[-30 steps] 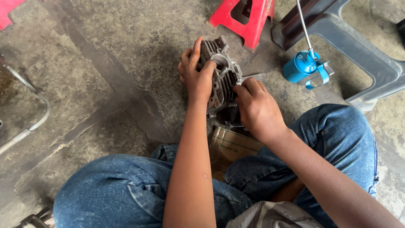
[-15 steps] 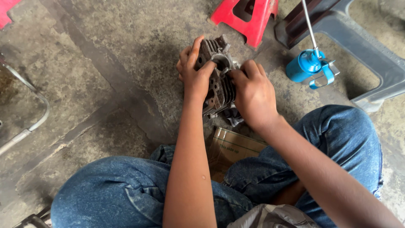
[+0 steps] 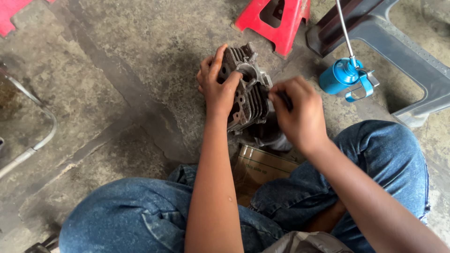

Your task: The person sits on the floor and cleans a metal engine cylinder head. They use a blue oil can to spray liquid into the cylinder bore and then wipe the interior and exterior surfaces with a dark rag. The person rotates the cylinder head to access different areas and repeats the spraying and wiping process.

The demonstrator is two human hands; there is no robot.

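Observation:
My left hand (image 3: 216,86) grips a grey finned metal engine cylinder (image 3: 249,98), holding it upright above the concrete floor between my knees. Its fingers wrap over the top edge and thumb side. My right hand (image 3: 296,112) is closed around a small dark tool (image 3: 283,99) pressed against the cylinder's right side, near the round port. Most of the tool is hidden inside the fist.
A brown cardboard box (image 3: 260,167) lies under the cylinder between my jeans-clad legs. A blue oil can (image 3: 341,76) with a long metal spout stands to the right, beside a grey plastic stool (image 3: 412,56). A red plastic stool (image 3: 276,18) is ahead. A metal tube frame (image 3: 33,140) lies left.
My right hand has shifted from below the cylinder up to its right side, still closed on the tool. The left hand keeps its hold on the cylinder.

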